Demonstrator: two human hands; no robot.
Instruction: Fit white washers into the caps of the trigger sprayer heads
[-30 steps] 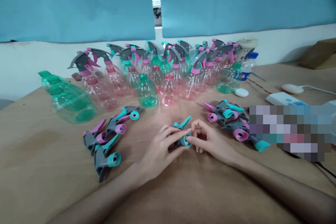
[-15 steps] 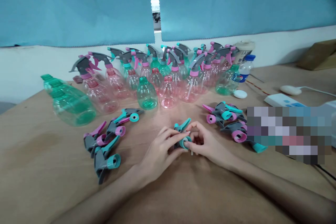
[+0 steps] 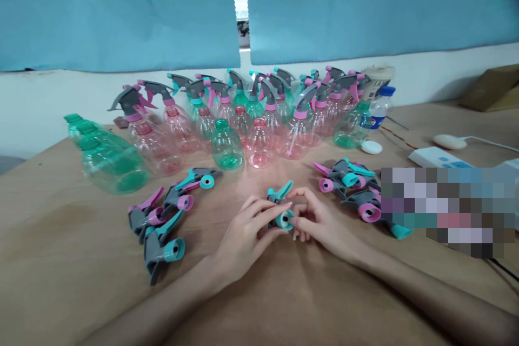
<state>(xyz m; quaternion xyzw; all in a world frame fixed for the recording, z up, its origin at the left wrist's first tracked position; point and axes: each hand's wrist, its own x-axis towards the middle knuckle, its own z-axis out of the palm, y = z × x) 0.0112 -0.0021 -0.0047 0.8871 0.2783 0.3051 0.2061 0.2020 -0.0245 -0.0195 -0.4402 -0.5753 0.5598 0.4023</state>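
Note:
My left hand (image 3: 247, 232) is closed around a grey trigger spray head (image 3: 275, 195) with a teal trigger and collar. The open end of its teal collar (image 3: 286, 220) faces me and shows a white ring round a dark hole. With bent fingers, my right hand (image 3: 318, 221) grips the right side of the same spray head, thumb by the collar's rim. Its lower fingertips are partly hidden. Loose spray heads with pink or teal collars lie to the left (image 3: 164, 248) and to the right (image 3: 360, 205).
Behind my hands stand several pink bottles (image 3: 260, 146) and green bottles (image 3: 227, 146), many with spray heads on. Green bottles (image 3: 113, 165) lean or lie at the left. A blue-capped bottle (image 3: 381, 108), white lid (image 3: 371, 147), power strip (image 3: 440, 158) and cardboard box (image 3: 492, 86) are at the right.
My right thumb has drawn back from the collar's opening to its right edge, so the white ring inside shows. My left hand keeps its hold, nearly unmoved.

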